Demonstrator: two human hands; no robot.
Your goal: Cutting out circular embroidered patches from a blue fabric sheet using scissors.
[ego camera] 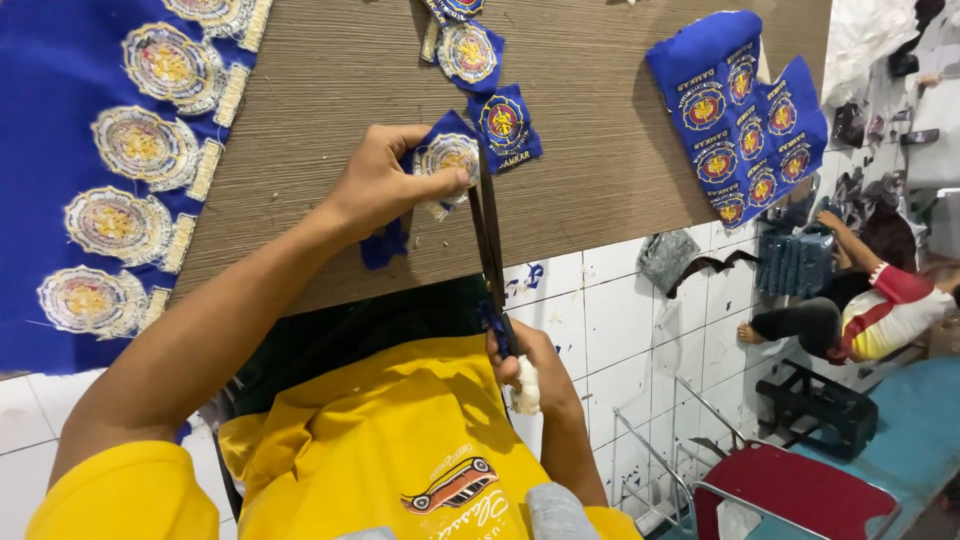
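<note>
Your right hand is clamped on the scissors, its fingers partly hidden behind the handles, and your left hand pinches a round gold-and-white badge on blue cloth at the board's near edge, its lower rim covered by your thumb. A blue strip of matching badges lies left, cut off by the frame; a blue sheet of smaller red-and-gold badges lies right.
</note>
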